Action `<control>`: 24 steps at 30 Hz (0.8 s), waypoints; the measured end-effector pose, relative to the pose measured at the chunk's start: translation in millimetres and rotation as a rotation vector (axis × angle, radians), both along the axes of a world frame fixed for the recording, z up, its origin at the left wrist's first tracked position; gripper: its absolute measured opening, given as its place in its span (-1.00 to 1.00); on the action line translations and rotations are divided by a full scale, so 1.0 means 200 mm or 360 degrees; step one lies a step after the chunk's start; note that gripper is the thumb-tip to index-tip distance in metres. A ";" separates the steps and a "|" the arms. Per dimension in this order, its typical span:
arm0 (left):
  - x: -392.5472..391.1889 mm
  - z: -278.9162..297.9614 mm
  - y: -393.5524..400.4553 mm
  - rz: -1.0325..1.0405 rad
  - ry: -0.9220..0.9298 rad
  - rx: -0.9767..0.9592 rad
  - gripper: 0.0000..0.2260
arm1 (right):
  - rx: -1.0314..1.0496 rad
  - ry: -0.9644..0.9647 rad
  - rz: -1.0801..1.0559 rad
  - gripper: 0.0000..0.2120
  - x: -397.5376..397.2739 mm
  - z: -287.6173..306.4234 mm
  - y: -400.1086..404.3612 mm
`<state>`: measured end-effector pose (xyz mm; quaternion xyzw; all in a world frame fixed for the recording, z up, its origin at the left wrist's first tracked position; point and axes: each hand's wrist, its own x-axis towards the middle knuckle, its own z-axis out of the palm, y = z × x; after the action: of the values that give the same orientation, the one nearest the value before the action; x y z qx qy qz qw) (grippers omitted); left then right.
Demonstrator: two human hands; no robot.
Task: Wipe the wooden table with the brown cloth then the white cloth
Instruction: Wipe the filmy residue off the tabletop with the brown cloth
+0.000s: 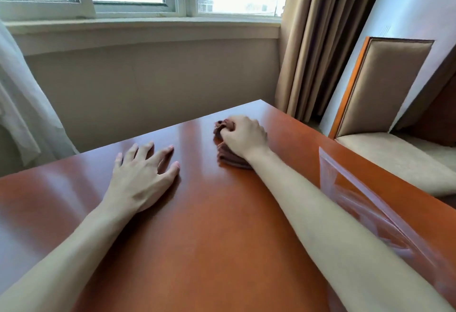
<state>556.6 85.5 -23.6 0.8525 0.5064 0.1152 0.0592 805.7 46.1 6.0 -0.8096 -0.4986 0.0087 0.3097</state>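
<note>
The glossy wooden table (209,225) fills the lower part of the head view. Near its far right corner my right hand (244,137) grips the bunched brown cloth (228,157) and holds it down on the tabletop; most of the cloth lies hidden under the hand and wrist. My left hand (142,176) rests flat on the table to the left, fingers spread and straight, holding nothing. No white cloth is in view.
A clear plastic zip bag (365,203) lies along the table's right side beside my right forearm. A padded chair (385,104) stands just past the right edge. Brown curtains (320,40), a wall and a window sill lie beyond the far edge.
</note>
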 end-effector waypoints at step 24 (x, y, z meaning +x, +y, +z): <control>0.00 0.03 -0.03 -0.0012 0.0066 -0.0093 -0.48 | -0.0064 -0.0167 0.0586 -0.65 -0.38 0.02 -0.55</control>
<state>556.8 79.2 -16.9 0.8545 0.5075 0.0825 0.0740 729.3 -63.3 10.7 -0.7102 -0.6533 0.0330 0.2602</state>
